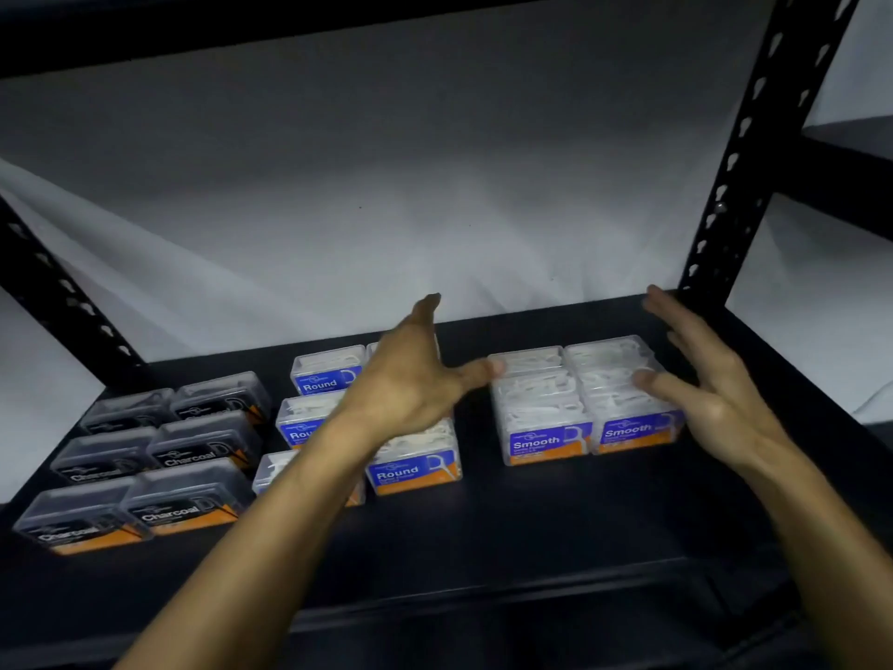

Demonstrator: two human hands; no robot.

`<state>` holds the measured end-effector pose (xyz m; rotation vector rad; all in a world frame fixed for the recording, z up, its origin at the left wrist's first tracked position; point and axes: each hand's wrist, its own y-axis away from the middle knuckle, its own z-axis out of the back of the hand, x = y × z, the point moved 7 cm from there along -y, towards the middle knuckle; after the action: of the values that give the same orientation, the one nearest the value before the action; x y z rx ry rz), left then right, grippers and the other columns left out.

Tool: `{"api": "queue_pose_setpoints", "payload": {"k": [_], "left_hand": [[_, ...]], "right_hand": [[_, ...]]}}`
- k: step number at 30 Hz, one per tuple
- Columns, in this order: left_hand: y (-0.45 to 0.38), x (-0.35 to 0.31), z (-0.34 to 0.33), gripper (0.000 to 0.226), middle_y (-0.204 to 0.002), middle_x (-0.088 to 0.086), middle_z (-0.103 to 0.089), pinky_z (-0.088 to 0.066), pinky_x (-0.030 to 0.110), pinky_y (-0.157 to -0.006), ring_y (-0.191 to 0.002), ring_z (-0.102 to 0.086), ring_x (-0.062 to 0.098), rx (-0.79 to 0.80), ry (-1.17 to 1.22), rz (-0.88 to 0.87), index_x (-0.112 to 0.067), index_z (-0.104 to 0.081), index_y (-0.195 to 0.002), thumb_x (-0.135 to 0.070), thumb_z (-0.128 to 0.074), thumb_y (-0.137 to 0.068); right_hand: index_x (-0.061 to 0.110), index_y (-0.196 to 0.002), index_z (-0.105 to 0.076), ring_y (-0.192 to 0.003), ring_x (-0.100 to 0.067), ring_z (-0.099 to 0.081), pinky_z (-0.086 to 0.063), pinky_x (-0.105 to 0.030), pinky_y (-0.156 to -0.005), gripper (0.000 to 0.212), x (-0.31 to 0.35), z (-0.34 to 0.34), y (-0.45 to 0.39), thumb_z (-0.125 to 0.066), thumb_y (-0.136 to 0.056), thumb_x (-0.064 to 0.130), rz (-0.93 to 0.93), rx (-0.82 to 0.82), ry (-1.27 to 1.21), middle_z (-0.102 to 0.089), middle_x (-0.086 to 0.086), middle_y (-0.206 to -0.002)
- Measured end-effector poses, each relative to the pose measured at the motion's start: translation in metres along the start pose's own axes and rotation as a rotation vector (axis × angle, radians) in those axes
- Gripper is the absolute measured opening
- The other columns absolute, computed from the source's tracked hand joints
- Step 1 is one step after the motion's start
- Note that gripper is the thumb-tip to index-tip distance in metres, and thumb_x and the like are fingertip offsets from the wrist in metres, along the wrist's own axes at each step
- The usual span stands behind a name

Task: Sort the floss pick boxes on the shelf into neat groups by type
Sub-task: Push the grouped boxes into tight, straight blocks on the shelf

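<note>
Head view | boxes read Charcoal, Round, Smooth | left hand, right hand spread open, holding nothing

Shelf: dark, matt, smooth board.
Post: black metal with holes.
Back cloth: white, soft, wrinkled.
Smooth boxes: clear shiny plastic, blue paper labels.
Round boxes: same clear plastic.
Charcoal boxes: smoky dark plastic, glossy lids.
</note>
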<state>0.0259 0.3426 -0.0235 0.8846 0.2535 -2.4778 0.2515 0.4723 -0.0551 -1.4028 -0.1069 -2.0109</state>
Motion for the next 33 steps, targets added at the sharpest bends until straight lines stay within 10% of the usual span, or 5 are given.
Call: {"api": "queue_pose_setpoints", "payload": {"k": [8, 20, 33], "left_hand": [[-0.02, 0.085, 0.066, 0.049, -0.141, 0.002, -0.054, -0.04, 0.025, -0.101, -0.125, -0.052, 0.018, -0.098, -0.325, -0.083, -0.018, -0.05, -0.139, -0.036, -0.058, -0.095], [-0.044, 0.148, 0.075, 0.059, -0.149, 0.003, -0.042, -0.037, 0.036, -0.105, -0.131, -0.043, 0.02, 0.25, -0.489, -0.055, -0.021, -0.036, -0.147, -0.039, -0.057, -0.094], [-0.053, 0.154, 0.077, 0.034, -0.128, -0.002, -0.058, -0.047, 0.04, -0.096, -0.111, -0.054, 0.015, 0.268, -0.426, -0.209, -0.024, -0.055, -0.128, -0.032, -0.057, -0.095]], "right_hand": [[0.019, -0.122, -0.061, -0.116, -0.013, -0.054, -0.037, -0.022, -0.097, 0.033, 0.062, -0.102, -0.044, -0.06, -0.089, 0.017, 0.217, 0.072, 0.346, -0.06, 0.002, -0.124], [0.02, -0.138, -0.046, -0.119, -0.019, -0.048, -0.042, -0.034, -0.097, 0.049, 0.074, -0.215, -0.102, -0.059, -0.091, 0.023, 0.035, 0.57, 0.589, -0.045, -0.005, -0.138], [0.017, -0.13, -0.055, -0.101, -0.013, -0.051, -0.045, -0.033, -0.091, 0.041, 0.068, -0.226, -0.104, -0.061, -0.089, 0.014, -0.028, 0.559, 0.582, -0.057, -0.004, -0.123]]}}
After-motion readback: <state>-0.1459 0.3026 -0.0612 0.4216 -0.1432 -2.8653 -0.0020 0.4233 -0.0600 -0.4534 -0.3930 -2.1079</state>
